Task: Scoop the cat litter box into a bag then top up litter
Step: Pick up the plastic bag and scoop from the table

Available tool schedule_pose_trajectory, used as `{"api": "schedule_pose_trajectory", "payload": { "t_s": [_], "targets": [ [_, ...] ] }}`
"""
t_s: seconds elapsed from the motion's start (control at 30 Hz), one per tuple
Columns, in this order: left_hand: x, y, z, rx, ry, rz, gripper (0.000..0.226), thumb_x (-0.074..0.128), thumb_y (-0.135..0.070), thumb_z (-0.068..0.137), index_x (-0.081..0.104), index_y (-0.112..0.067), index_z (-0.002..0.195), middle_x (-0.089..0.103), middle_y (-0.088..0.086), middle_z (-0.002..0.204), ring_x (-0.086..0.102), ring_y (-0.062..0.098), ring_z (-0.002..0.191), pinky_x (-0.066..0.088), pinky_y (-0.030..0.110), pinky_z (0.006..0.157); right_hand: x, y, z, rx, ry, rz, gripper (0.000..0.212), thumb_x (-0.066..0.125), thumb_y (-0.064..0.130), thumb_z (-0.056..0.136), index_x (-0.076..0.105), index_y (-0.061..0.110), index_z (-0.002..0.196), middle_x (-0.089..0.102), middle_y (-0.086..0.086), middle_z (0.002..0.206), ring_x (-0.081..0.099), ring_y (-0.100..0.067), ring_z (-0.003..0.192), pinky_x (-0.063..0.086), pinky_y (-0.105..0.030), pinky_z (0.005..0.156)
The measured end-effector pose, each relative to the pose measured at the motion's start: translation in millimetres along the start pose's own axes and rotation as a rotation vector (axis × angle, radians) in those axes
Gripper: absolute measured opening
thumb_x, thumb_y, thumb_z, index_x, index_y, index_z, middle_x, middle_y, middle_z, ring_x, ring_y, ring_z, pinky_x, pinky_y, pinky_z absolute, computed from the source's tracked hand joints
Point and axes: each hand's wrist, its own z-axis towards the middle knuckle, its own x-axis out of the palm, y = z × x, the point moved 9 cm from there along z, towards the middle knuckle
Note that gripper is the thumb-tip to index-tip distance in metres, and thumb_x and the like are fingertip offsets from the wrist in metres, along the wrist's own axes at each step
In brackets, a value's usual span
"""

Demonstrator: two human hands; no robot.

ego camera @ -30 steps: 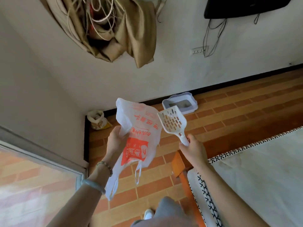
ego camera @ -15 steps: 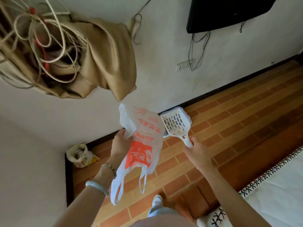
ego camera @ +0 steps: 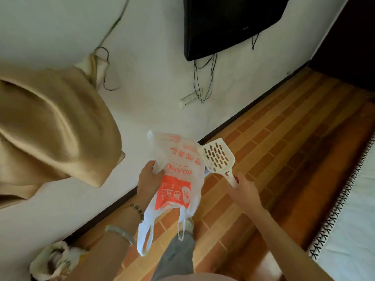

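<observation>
My left hand [ego camera: 149, 180] grips a white plastic bag [ego camera: 178, 179] with orange print; the bag hangs upside down, its handles dangling near my leg. My right hand [ego camera: 246, 188] holds the handle of a cream slotted litter scoop [ego camera: 217, 157], its blade raised beside the bag and empty. The litter box is almost fully hidden behind the bag and scoop; only a sliver shows under the scoop.
Brick-patterned floor [ego camera: 274, 159] runs along a white wall with a dark baseboard. A tied bag [ego camera: 52, 260] sits in the lower-left corner. A white patterned-edge mat [ego camera: 349, 230] lies at right. A tan cloth [ego camera: 50, 126] hangs left, a wall TV [ego camera: 229, 23] above.
The view has swung left and closer to the wall as I stepped forward. The litter box, plainly seen before, is now hidden behind bag and scoop. Both hands keep their holds.
</observation>
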Motion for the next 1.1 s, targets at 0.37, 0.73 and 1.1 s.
{"api": "schedule_pose_trajectory", "payload": {
  "t_s": [0.37, 0.73, 1.1],
  "targets": [
    [53, -82, 171, 0.019, 0.085, -0.018, 0.014, 0.059, -0.022, 0.090, 0.052, -0.018, 0.101, 0.061, 0.001, 0.094, 0.062, 0.019, 0.081, 0.052, 0.033, 0.068, -45, 42, 159, 0.004, -0.062, 0.032, 0.016, 0.061, 0.024, 0.088, 0.049, 0.016, 0.094, 0.057, 0.005, 0.074, 0.053, -0.006, 0.058, 0.040, -0.019, 0.051],
    [109, -135, 248, 0.003, 0.083, 0.034, 0.015, 0.056, -0.028, 0.092, 0.048, -0.018, 0.100, 0.058, -0.005, 0.084, 0.058, 0.008, 0.072, 0.046, 0.023, 0.059, -69, 28, 285, -0.014, 0.058, 0.010, 0.018, 0.061, 0.017, 0.086, 0.051, 0.012, 0.100, 0.058, 0.000, 0.075, 0.057, -0.013, 0.061, 0.044, -0.019, 0.054],
    [198, -174, 271, -0.203, -0.199, -0.082, 0.026, 0.059, -0.023, 0.090, 0.055, -0.013, 0.114, 0.065, 0.005, 0.104, 0.064, 0.028, 0.092, 0.053, 0.044, 0.085, -133, -20, 437, -0.190, 0.272, -0.031, 0.021, 0.063, 0.019, 0.085, 0.051, 0.020, 0.102, 0.059, 0.006, 0.080, 0.061, -0.008, 0.067, 0.051, -0.024, 0.060]
  ]
}}
